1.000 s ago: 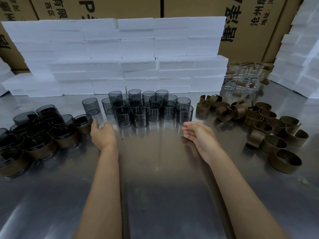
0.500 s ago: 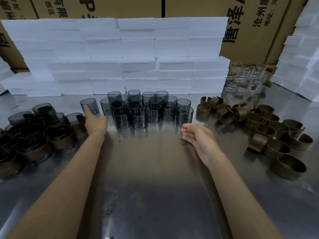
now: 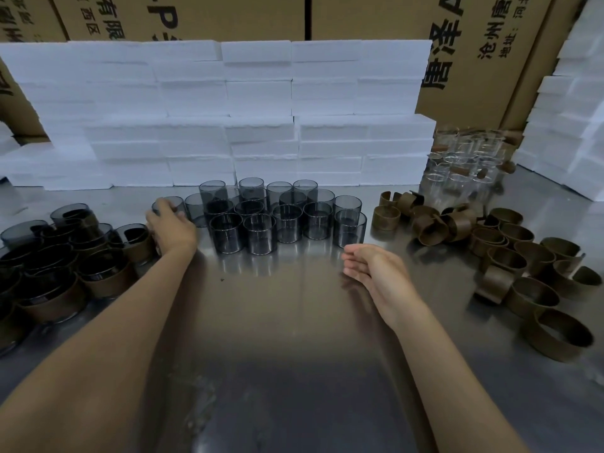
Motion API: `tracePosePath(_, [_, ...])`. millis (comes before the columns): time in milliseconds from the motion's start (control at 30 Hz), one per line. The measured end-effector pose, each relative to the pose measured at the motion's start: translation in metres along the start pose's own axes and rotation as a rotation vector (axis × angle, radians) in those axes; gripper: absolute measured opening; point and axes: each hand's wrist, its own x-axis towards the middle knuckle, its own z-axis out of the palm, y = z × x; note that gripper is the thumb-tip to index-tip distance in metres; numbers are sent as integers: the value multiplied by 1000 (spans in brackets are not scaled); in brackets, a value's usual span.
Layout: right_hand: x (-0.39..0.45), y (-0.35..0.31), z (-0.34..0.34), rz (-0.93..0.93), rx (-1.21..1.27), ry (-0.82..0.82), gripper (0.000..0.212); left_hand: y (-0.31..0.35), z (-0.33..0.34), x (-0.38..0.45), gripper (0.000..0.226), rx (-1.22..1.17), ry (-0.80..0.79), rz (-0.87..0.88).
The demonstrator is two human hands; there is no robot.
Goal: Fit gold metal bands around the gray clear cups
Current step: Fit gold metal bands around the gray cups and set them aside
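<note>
Several gray clear cups stand in rows at the middle back of the steel table. My left hand reaches to the leftmost gray cup, and its fingers wrap over the near side of that cup. My right hand hovers over the table in front of the cups, palm turned left, fingers loosely curled, holding nothing. Several loose gold bands lie in a heap at the right. Several banded cups crowd the left side.
White foam blocks are stacked behind the cups, with cardboard boxes behind them. More foam blocks rise at the far right. Several colourless clear cups stand at the back right.
My left hand has moved up and left from the table in front of the banded cups to the leftmost gray cup. My right hand has stayed nearly still.
</note>
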Motion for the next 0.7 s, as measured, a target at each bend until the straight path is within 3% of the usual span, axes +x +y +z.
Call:
tracePosePath(367, [-4, 1, 2, -18, -52, -3, 16, 71, -40, -36, 19, -306, 204, 403])
tracePosePath(533, [-6, 1, 2, -15, -53, 3, 17, 111, -41, -101, 17, -588, 40, 394])
tracePosePath(633, [-8, -1, 1, 0, -14, 1, 23, 125, -32, -147, 39, -777, -88, 264])
tracePosePath(700, [-10, -3, 2, -5, -21, -27, 33, 127, -27, -166, 55, -950, -257, 115])
